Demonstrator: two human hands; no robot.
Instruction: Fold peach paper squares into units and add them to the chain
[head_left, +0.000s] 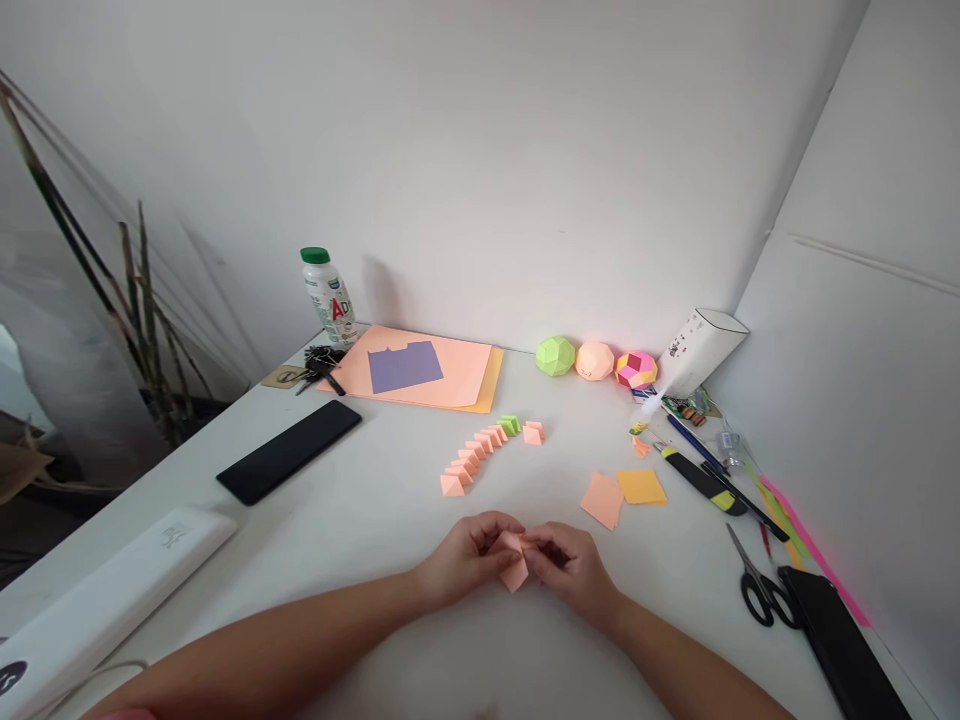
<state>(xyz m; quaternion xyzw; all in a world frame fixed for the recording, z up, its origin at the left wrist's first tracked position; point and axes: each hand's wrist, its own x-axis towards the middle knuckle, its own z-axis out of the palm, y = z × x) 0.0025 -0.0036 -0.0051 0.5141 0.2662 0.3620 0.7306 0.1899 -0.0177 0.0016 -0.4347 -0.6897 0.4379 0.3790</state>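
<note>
Between my hands, low over the white table, is a partly folded piece of peach paper (514, 574). My left hand (474, 556) pinches it from the left, thumb in front. From the right, my right hand (566, 562) grips its edge with thumb and fingers; the fingertips of both hands nearly meet. Just beyond, a curved row of small folded peach paper pieces (472, 455) stands on the table, with green folded pieces (509, 425) at its far end. A single peach folded piece (533, 433) sits beside them. Right of my hands lie peach paper squares (602, 500) and yellow paper squares (641, 487).
Scissors (761, 585), a box cutter (701, 478) and a black case (840, 640) lie at right. Paper balls (595, 361) line the wall. Peach sheets (465, 365), a phone (291, 452), a bottle (330, 298) and a long white device (112, 600) are at left.
</note>
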